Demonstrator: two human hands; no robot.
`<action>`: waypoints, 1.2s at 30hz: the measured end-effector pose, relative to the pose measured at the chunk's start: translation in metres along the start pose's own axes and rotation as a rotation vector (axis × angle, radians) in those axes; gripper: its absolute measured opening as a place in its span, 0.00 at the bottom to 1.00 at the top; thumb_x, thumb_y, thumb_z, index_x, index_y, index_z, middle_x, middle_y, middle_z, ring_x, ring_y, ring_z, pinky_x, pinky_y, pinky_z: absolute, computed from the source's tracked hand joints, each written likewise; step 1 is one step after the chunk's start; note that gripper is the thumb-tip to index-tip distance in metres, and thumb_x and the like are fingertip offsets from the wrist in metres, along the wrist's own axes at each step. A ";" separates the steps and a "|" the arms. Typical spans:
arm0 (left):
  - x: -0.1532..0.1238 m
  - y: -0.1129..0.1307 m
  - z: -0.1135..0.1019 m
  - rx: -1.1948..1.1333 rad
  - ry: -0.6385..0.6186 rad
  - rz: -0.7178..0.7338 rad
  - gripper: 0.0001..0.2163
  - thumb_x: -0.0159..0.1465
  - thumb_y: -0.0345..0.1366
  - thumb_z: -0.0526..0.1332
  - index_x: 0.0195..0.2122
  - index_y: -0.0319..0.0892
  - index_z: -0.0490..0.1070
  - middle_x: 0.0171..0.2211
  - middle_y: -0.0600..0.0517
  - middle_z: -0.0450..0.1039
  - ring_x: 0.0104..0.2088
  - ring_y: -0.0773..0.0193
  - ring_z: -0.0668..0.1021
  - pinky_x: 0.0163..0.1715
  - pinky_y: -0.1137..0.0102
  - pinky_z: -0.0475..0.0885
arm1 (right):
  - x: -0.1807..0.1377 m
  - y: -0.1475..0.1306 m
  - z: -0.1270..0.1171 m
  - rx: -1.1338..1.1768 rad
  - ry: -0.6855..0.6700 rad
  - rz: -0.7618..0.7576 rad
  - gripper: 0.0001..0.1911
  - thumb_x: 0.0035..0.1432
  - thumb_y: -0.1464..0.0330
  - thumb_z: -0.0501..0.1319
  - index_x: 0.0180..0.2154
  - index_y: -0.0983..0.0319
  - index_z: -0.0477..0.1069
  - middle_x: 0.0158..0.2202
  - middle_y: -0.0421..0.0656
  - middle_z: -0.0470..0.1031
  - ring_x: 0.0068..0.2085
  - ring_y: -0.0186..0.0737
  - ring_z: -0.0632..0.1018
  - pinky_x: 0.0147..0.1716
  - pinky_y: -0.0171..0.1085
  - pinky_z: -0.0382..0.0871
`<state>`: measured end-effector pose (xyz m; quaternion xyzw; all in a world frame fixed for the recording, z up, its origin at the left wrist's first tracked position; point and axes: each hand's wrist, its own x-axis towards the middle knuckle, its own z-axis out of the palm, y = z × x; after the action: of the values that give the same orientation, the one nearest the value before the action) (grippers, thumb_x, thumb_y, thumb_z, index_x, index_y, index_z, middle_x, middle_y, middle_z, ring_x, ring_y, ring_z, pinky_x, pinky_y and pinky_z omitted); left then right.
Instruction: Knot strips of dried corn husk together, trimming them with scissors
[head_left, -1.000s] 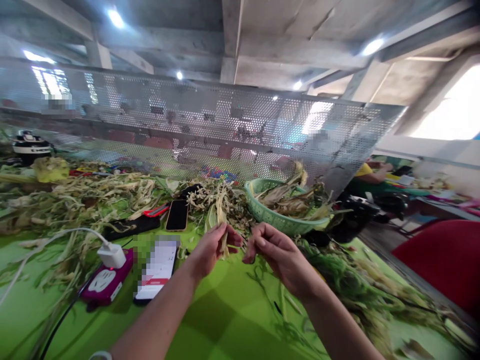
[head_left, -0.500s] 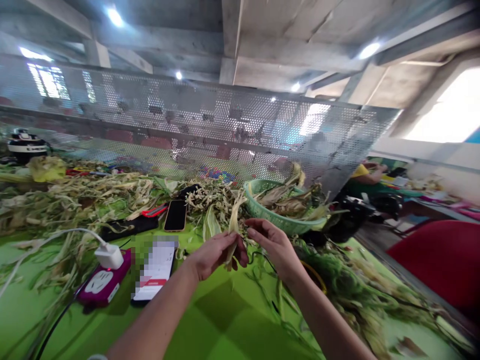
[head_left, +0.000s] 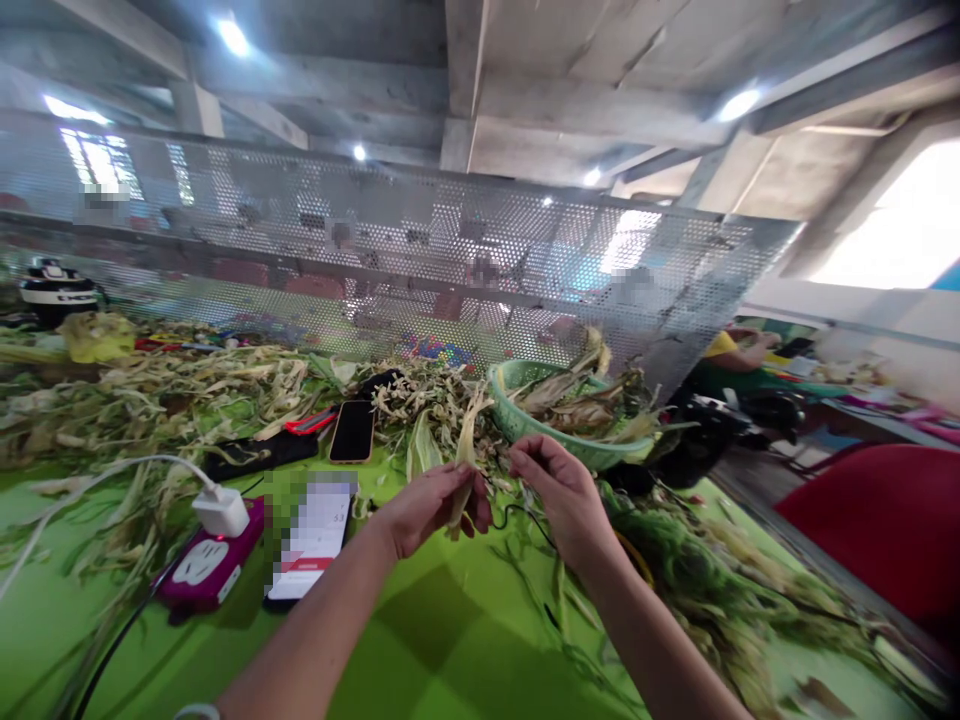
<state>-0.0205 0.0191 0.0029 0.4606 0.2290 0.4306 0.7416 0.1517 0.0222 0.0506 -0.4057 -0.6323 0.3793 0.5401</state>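
Between the thumb and fingers of my left hand (head_left: pixel 442 508), a pale dry corn husk (head_left: pixel 468 435) stands upright, its frayed top pointing away from me. My right hand (head_left: pixel 556 490) is apart from it, to the right, thumb and forefinger pinched together. Whatever that pinch holds, if anything, is too small to make out. Just beyond my hands lies a wider greenish husk piece (head_left: pixel 424 447). A green plastic basket (head_left: pixel 600 455) filled with dry husks stands behind my right hand.
On the green table (head_left: pixel 450 650) sit a purple power strip (head_left: pixel 210 565) with a white charger, a lit phone (head_left: pixel 311 545) and a dark phone (head_left: pixel 352 432). Husk scraps (head_left: pixel 187 390) cover the left. Green fibres (head_left: pixel 697 560) lie right. A perforated metal screen (head_left: pixel 420 240) stands behind.
My right hand has moved slightly right, away from the husk, and its fingers have closed into a pinch. My left hand keeps holding the corn husk in about the same place.
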 end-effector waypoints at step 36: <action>0.006 -0.001 0.000 -0.059 0.268 0.131 0.12 0.60 0.44 0.61 0.37 0.39 0.74 0.43 0.45 0.75 0.45 0.60 0.74 0.42 0.69 0.68 | 0.000 -0.003 -0.008 -0.040 -0.246 0.195 0.16 0.54 0.55 0.63 0.29 0.63 0.73 0.27 0.40 0.70 0.24 0.32 0.63 0.25 0.33 0.55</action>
<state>-0.0172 0.0242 0.0024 0.3910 0.2828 0.5425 0.6876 0.1598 0.0211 0.0540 -0.4263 -0.6587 0.4642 0.4110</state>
